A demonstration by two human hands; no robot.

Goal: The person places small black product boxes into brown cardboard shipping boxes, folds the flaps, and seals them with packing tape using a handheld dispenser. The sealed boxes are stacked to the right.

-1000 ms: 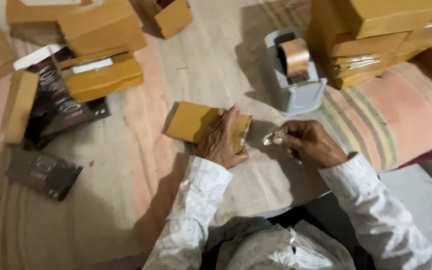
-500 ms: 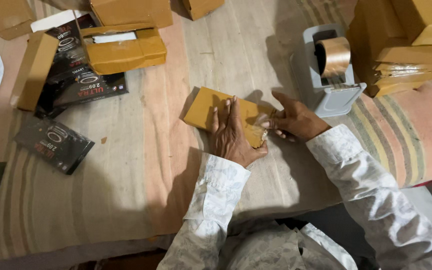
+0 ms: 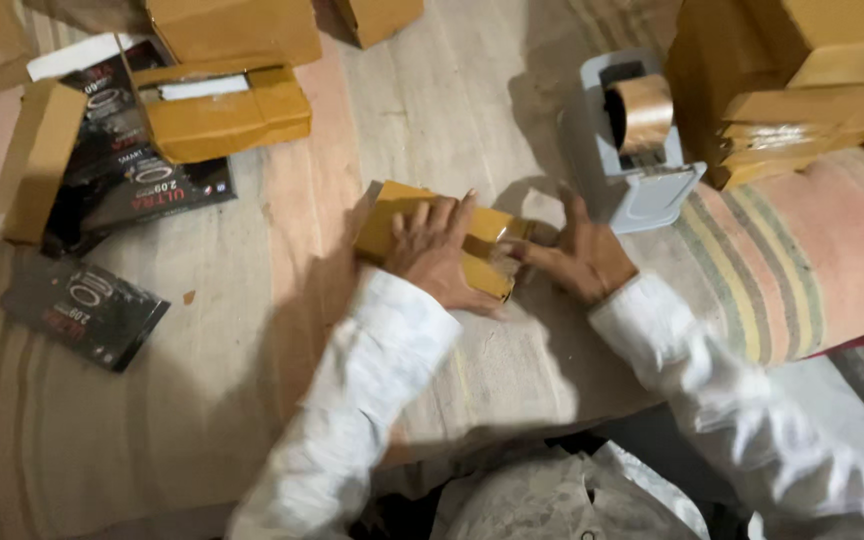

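**Both hands on the small brown box, mid-surface**

Left to right, as we see it from the head view:

- Far left: flat dark packet [image 3: 82, 312] lying alone on the striped cloth [image 3: 202, 420]. Above it a long brown carton [image 3: 37, 160] beside a couple of dark printed product boxes [image 3: 147, 185].
- Upper left: open brown carton [image 3: 222, 110] with a white strip showing in its top, resting partly over the dark boxes. More brown cartons along the top edge.
- Centre: small brown box [image 3: 407, 215] lies flat on the cloth, tilted diagonally. Our left hand [image 3: 437, 255] is spread flat on top of it, fingers apart, pressing down, not curled around it.
- Just right of that: our right hand [image 3: 582, 260] is at the box's right end, fingers pinched together at the end face. We see a shiny bit there, probably tape, but it's too small to confirm. Thumb points up toward the dispenser.
- Right of centre: grey tape dispenser [image 3: 632, 180] with a brown tape roll [image 3: 642, 110], near the right hand, not touching.
- Far right: stack of brown cartons [image 3: 792, 80], sitting on the coloured stripes of the cloth.
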